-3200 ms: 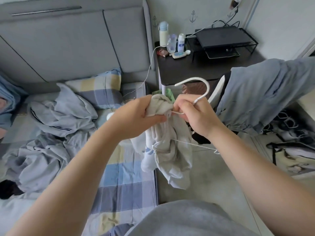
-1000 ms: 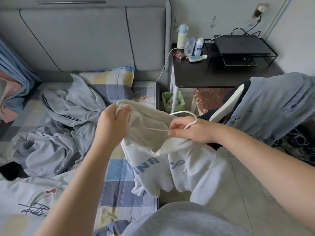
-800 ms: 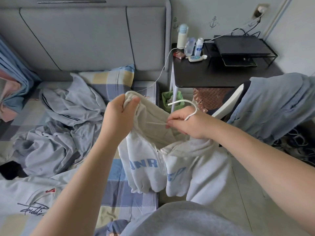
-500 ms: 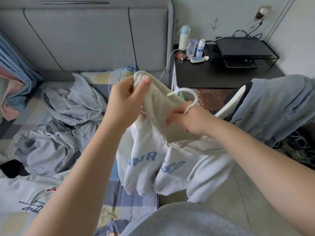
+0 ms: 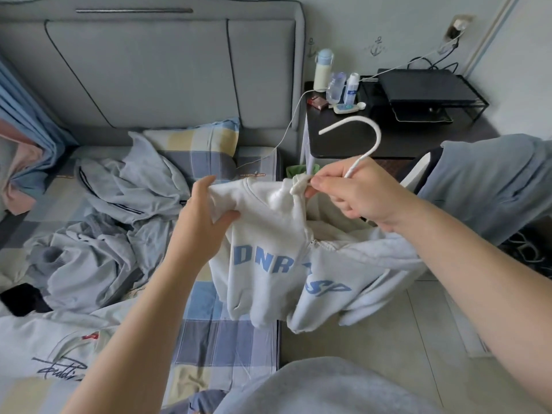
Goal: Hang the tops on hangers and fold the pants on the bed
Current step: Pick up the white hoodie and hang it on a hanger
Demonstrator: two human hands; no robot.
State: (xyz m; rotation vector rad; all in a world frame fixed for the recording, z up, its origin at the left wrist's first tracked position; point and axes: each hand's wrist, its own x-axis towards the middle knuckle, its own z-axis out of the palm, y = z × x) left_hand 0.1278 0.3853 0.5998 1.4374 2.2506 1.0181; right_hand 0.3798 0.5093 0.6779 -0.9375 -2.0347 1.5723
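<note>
Our right grip pinches the hanger neck — the hoodie hangs below it — while our left grip pinches one shoulder, likely to seat it.

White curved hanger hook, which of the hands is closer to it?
Right. The right hand pinches the white curved hanger hook at its base; the left hand grips the white lettered sweatshirt, lower and leftward.

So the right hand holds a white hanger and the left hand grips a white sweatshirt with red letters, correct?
No: the head view shows blue letters, not red. The right hand holds the white hanger and the left hand grips the white sweatshirt.
</note>
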